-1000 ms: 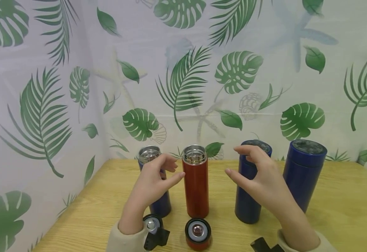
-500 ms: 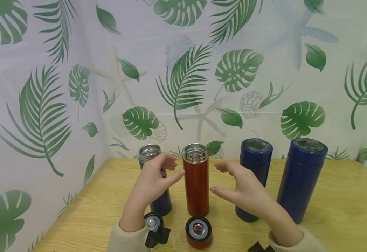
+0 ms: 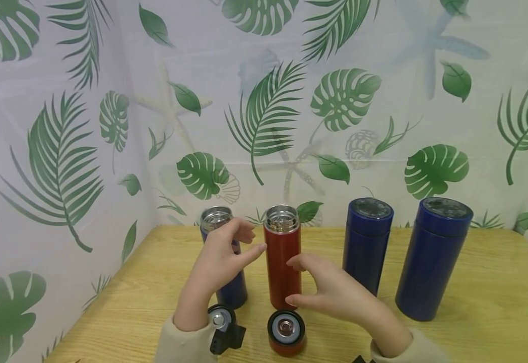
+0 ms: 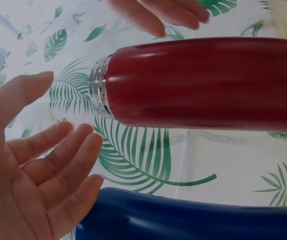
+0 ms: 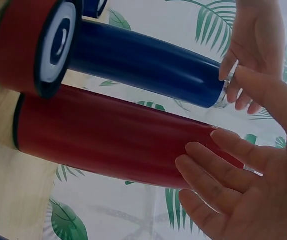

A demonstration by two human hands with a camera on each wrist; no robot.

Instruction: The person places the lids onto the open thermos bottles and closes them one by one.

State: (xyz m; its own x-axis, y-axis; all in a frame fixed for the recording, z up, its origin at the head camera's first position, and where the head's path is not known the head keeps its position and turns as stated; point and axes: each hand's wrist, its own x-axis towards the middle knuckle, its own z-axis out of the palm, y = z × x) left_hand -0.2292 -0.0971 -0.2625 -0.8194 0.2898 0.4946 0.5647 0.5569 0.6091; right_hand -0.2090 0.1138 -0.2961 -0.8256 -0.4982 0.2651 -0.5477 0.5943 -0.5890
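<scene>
A red thermos bottle [image 3: 283, 262] with a bare steel mouth stands upright on the table. My left hand [image 3: 220, 257] hovers between it and a lidless blue thermos bottle [image 3: 232, 290], fingers loosely bent and holding nothing; the thumb tip is close to the red bottle's side. From the right, my right hand [image 3: 332, 287] reaches in front of the red bottle, its thumb and fingers spread apart with nothing between them. Below that hand's fingertips, the red lid [image 3: 286, 335] lies with its inside facing up. Another upturned lid [image 3: 220, 318] sits partly hidden by the left wrist's black strap mount.
Two capped blue thermos bottles stand at the right: a nearer-middle blue bottle [image 3: 367, 242] and a far-right blue bottle [image 3: 434, 257]. The wooden table [image 3: 490, 302] meets a leaf-patterned cloth wall [image 3: 382, 101] behind and at the left.
My right hand has moved left and down, from in front of the middle blue bottle to in front of the red bottle. The left hand has stayed in place.
</scene>
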